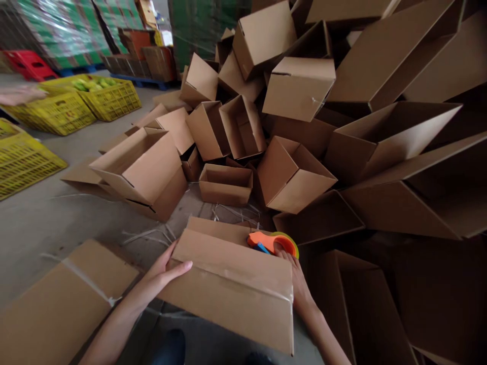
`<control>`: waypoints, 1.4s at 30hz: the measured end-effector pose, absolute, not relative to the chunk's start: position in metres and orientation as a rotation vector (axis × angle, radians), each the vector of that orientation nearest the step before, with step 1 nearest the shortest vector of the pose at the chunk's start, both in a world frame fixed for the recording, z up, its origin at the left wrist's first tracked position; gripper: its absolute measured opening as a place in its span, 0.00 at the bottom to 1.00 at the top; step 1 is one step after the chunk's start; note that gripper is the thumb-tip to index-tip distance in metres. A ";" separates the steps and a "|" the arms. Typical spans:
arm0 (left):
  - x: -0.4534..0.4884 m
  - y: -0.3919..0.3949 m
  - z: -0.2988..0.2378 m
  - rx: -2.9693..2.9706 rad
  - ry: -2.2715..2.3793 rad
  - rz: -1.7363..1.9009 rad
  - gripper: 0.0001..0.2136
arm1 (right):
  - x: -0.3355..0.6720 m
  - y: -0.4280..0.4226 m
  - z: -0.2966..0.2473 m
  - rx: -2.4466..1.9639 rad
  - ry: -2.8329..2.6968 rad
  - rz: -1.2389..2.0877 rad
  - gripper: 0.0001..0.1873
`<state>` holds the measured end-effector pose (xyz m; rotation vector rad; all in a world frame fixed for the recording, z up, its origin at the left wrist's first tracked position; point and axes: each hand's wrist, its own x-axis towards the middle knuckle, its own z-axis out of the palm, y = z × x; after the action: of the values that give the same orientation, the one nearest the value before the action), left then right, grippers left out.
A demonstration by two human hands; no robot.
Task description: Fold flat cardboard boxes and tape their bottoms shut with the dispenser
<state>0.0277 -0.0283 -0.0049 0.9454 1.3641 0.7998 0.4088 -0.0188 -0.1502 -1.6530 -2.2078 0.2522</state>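
The cardboard box (236, 289) lies right in front of me, above my knees, closed flaps facing up. A strip of clear tape runs across it from left to right, wrinkled where it crosses the seam and turning down over the right-hand edge. I judge I'm in the middle of sealing this side. The orange tape dispenser (272, 243) sits at the box's far right corner with its yellow-edged roll upright.

My right hand (294, 276) is curled round the dispenser's back, though the fingertips are hidden behind it. My left hand (165, 274) is spread flat against the box's left end, fingers straight and thumb on top, bracing it.

The next move calls for a firm brace from the left while the tape is cut clean and smoothed down.

A flattened carton (64, 299) lies to my left. A heap of open boxes (297, 172) rises beyond, and loose strapping (148, 235) lies on the concrete. Far left stand yellow crates (108, 96), with another person's hand (19, 94) nearby.
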 end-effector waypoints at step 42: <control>0.047 -0.028 0.003 1.082 1.351 0.789 0.40 | 0.346 -0.059 0.013 -1.526 -0.901 1.588 0.52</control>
<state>0.0475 -0.0278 0.0029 1.0823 1.3514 0.7895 0.3462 -0.0590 0.0125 -1.5258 -0.9013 1.5877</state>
